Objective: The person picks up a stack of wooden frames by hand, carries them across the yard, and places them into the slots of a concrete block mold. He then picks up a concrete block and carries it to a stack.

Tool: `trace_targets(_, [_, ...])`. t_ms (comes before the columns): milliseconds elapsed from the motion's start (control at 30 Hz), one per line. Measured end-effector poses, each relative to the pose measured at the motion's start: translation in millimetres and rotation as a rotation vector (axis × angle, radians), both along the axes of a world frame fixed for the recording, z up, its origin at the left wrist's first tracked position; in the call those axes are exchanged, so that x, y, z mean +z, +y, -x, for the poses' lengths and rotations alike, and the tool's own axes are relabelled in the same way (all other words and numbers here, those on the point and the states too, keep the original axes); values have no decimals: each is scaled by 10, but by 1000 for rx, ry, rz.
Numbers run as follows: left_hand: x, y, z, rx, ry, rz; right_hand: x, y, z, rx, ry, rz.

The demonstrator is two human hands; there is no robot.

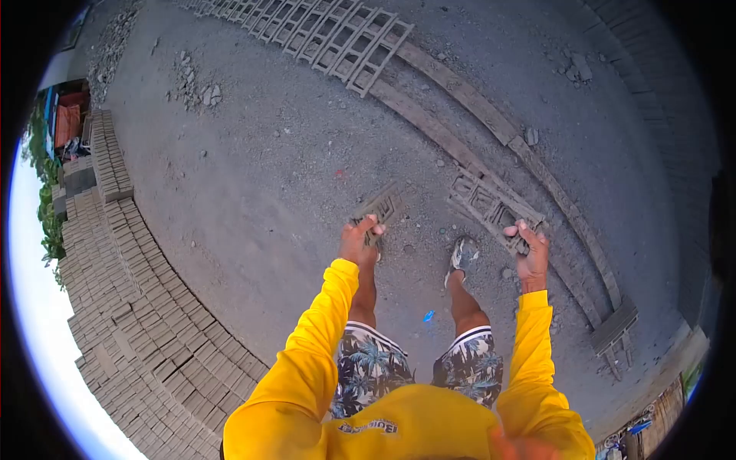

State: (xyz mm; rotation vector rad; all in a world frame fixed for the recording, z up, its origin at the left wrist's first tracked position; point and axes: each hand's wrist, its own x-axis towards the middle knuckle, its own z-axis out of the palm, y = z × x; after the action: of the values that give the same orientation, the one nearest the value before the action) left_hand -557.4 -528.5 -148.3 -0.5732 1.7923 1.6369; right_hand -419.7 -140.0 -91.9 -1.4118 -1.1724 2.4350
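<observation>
The left frame (383,204), grey-brown and slatted, slants away to the right from the left hand (363,233). The right frame (484,201), similarly coloured and ladder-like, is gripped at its near end by the right hand (529,244); whether it touches the planks (438,132) is unclear.

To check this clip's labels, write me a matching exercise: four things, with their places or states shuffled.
1. Small frames
2. Brick stacks
3. Blue scrap
4. Ladder-like row

A. on the ground between the legs
B. top of the view, by the planks
C. held in left hand and right hand
D. left side of the view

Pairs: 1-C, 2-D, 3-A, 4-B
</observation>
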Motion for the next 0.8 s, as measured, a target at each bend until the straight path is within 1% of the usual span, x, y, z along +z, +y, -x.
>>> trace_targets(33, [136,-54,-35,70,2,-29,60,90,-399,-48,-39,38])
trace_targets(67, [308,-157,17,227,-137,-120,121,170,-747,-148,-22,30])
trace_targets(167, [844,-619,-42,288,-75,-14,212,624,-2005,-324,-167,57])
trace_targets(200, [1048,-775,-107,311,-50,12,334,802,-2392,-392,-217,4])
trace_targets(233, [1218,-992,-158,307,-27,28,483,1001,-2764,-457,-270,-53])
trace_targets(300, [1640,-1341,-272,296,-12,106,899,1430,-3445,-502,-272,-177])
trace_targets(367, [2062,-1521,-288,276,-1,218,1422,1861,-3975,-552,-417,-368])
trace_targets(433, [2327,-1669,-316,260,34,333,1912,2310,-4432,-507,-441,-471])
trace_targets(500, [2376,-1507,-297,165,21,497,2198,2629,-4583,-587,-415,-626])
trace_targets(533, [2324,-1369,-276,110,15,573,2231,2799,-4673,-601,-375,-664])
trace_targets(567, [2122,-1232,-275,95,12,611,2204,2936,-4675,-613,-337,-706])
trace_targets(600, [1917,-973,-300,92,-10,681,2102,2962,-4500,-594,-390,-810])
trace_targets(633, [1656,-728,-355,54,-7,663,1952,2941,-4225,-567,-445,-911])
trace_targets(700, [1219,-93,-481,-8,-39,616,1624,2534,-3347,-418,-785,-994])
trace_targets(733, [984,205,-581,-49,-84,576,1373,2235,-2890,-339,-842,-1062])
trace_targets(767, [876,658,-700,-62,-90,486,1130,1844,-2477,-279,-822,-952])
trace_targets(800, [947,1198,-783,-63,-174,381,790,1403,-2172,-95,-795,-963])
